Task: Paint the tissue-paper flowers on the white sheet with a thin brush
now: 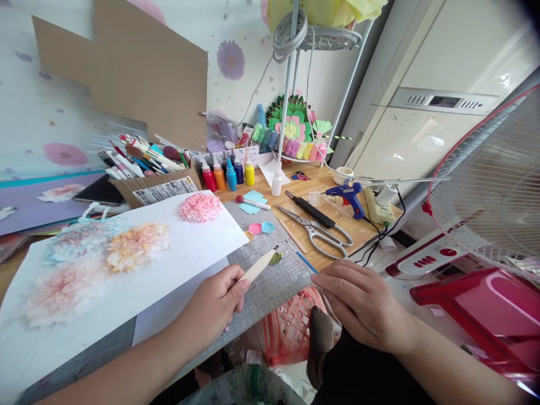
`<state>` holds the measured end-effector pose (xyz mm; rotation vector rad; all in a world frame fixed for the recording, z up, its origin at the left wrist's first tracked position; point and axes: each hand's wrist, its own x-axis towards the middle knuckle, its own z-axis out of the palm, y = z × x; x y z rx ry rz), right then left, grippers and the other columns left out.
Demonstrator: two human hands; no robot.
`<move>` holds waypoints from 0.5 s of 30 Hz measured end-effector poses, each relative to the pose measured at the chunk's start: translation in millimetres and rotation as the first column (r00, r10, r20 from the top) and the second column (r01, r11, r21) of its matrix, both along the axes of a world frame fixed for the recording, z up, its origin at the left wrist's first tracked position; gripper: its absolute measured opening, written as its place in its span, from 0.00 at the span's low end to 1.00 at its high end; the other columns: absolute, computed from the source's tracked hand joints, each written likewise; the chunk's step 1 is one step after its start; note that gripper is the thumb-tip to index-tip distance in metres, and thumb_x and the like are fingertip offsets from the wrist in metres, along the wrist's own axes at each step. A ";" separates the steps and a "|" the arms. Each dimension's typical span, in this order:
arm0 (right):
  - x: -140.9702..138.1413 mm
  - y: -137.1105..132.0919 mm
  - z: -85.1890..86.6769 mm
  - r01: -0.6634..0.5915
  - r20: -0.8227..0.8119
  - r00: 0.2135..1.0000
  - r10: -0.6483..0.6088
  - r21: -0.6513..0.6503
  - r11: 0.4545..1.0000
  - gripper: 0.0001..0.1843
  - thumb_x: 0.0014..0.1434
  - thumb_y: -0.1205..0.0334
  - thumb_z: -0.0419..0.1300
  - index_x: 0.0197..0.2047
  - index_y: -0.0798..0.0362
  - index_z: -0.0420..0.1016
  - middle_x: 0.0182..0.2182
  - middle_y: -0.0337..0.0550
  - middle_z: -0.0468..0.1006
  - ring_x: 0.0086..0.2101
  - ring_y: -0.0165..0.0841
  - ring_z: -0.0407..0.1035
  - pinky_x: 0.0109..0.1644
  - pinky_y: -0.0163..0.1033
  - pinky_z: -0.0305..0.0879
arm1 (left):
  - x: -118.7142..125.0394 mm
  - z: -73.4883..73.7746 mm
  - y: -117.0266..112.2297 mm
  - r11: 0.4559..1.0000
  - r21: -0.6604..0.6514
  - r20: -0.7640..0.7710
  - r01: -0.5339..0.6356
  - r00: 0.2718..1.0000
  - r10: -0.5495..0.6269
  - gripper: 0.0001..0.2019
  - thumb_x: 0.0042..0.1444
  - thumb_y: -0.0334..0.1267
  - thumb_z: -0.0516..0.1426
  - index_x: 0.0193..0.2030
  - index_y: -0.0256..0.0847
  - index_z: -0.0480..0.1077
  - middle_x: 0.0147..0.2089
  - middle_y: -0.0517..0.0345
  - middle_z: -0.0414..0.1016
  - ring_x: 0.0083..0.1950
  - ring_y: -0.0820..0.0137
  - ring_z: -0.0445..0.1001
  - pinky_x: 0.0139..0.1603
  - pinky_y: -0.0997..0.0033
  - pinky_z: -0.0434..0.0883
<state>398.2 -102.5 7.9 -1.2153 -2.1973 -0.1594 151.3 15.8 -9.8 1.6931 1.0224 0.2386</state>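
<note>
One left hand (221,301), its fingers pinching one pale pointed strip (257,267) over one grey cutting mat (291,278); one right hand (363,301), its fingers close together and pinching one slim blue-handled tool (307,262) at the mat's right edge. Beyond lies one white sheet (198,242) with four ruffled flowers (139,246). The worktop (360,233) farther off holds one pair of scissors (313,228), one blue glue gun (346,195) and one white bottle (277,183).
</note>
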 end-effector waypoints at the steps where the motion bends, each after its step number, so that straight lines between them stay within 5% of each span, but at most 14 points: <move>1: -0.7 -0.4 0.4 -0.003 0.003 1.000 0.002 0.005 1.000 0.15 0.60 0.75 0.54 0.51 0.65 0.69 0.38 0.51 0.74 0.38 0.35 0.66 0.42 0.42 0.67 | 0.1 -0.2 -0.4 1.000 -0.003 -0.002 0.006 1.000 -0.006 0.15 0.58 0.53 0.46 0.30 0.44 0.57 0.23 0.67 0.64 0.17 0.73 0.59 0.19 0.74 0.59; 7: -10.7 -1.2 4.4 -0.035 0.041 0.999 0.033 0.043 0.998 0.15 0.58 0.75 0.54 0.49 0.65 0.70 0.38 0.53 0.73 0.38 0.37 0.64 0.40 0.43 0.67 | -0.4 2.2 0.2 0.994 0.107 -0.025 0.023 0.999 -0.021 0.11 0.59 0.46 0.48 0.38 0.43 0.67 0.22 0.66 0.64 0.24 0.69 0.63 0.29 0.72 0.59; 15: -19.0 2.2 5.3 -0.056 0.072 0.996 0.056 0.008 0.998 0.14 0.59 0.74 0.51 0.46 0.64 0.71 0.35 0.53 0.73 0.36 0.37 0.65 0.38 0.42 0.68 | 0.4 5.2 -0.3 0.981 0.176 -0.089 0.077 0.994 -0.062 0.22 0.60 0.46 0.45 0.54 0.41 0.70 0.25 0.63 0.62 0.31 0.65 0.65 0.34 0.70 0.58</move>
